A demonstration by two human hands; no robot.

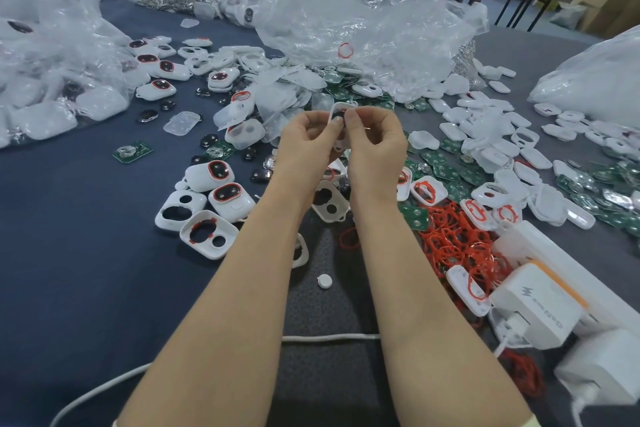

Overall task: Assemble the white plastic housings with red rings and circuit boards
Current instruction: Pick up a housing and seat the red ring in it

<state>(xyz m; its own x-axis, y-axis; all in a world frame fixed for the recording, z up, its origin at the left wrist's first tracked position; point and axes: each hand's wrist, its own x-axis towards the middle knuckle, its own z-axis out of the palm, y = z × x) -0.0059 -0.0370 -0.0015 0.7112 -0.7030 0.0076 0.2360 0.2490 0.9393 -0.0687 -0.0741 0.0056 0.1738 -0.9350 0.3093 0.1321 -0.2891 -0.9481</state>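
Both hands are raised over the middle of the table and hold one white plastic housing [338,112] between them. My left hand [306,142] grips its left side, thumb pressed near a dark opening. My right hand [375,142] pinches its right side from above. Loose red rings [457,243] lie heaped to the right of my right forearm. Green circuit boards [446,173] are scattered behind that heap, and a single board [132,151] lies alone at the left. Housings fitted with red rings [221,184] sit left of my left forearm.
Crumpled clear plastic bags [363,10] of parts rise at the back, left and far right. Empty white shells [502,146] spread over the right side. A white charger block [540,308] with cable sits at the near right. A white cable [329,338] crosses under my forearms.
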